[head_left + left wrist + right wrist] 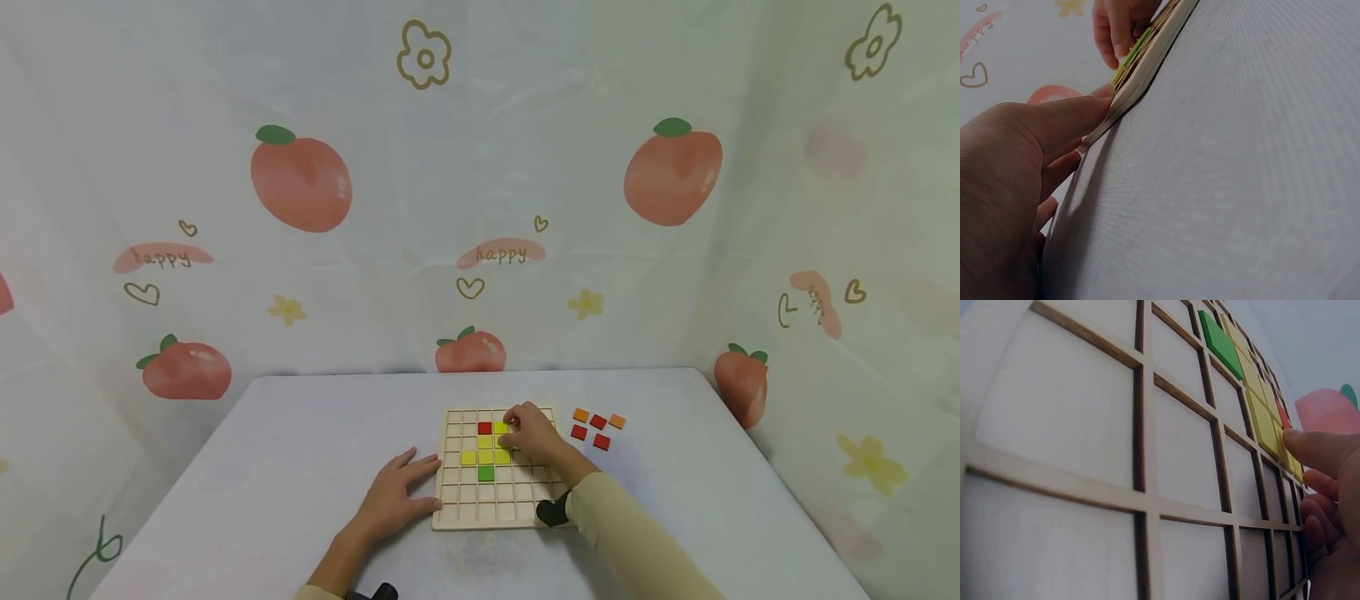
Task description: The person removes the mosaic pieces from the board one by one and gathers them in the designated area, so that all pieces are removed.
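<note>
A pale wooden grid board (477,517) lies on the table with square tiles set in its cells. My left hand (396,492) lies at the board's left side, fingers spread, with thumb and fingertips at the edge. Over the upper part of the board, my right hand (534,432) has its thumb and index finger about a yellow tile (499,427); the palm side is hidden. Beside that tile sits a red tile (485,427). Several more yellow tiles (485,457) fill cells below, and a green tile (486,473) sits under them.
Right of the board lie loose red tiles (579,432) and orange tiles (617,422) on the white table (300,450). A printed curtain (375,167) stands behind the table. My right forearm (630,533) crosses the board's lower right corner.
</note>
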The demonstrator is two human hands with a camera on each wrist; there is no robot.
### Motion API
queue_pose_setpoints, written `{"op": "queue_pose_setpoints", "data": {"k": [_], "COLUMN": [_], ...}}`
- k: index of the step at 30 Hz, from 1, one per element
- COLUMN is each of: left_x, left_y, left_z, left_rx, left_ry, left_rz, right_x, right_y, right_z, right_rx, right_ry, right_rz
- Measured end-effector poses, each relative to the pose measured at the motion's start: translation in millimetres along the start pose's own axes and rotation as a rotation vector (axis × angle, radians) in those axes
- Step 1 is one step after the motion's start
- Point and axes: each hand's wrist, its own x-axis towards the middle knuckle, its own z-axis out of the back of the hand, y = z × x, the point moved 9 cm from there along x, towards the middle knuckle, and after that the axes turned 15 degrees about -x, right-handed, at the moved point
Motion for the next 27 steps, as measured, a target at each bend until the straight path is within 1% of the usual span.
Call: {"op": "queue_pose_setpoints", "data": {"k": [11,16,21,24,27], "left_x": [-0.4,-0.9,-1.2,-1.1,-0.7], "left_y": [-1.0,-1.1,0.7,0.5,-1.1], "left_z": [-0.8,-0.7,0.4,0.7,0.9], "left_rx": [-0.002,-0.007,0.007,0.003,-0.007], "left_ry": [0.001,0.000,-0.001,0.004,0.006], "left_rz": [-0.008,-0.008,0.008,0.007,-0.012], "right_x": [-0.2,0.6,0.4,-0.5,-0.8], "right_y": [-1.5,-4.8,0.7,6.7,9.0], "right_z": [0.0,-1.0,0.4,1.3,1.0], "right_rx": [0.034,0.093,0.163,0.172,0.155], "right_ry": [0.011,0.007,-0.036,-0.060,-0.066], "right_rz": [-0.044,-0.074,-0.052,-0.027,-0.021]}}
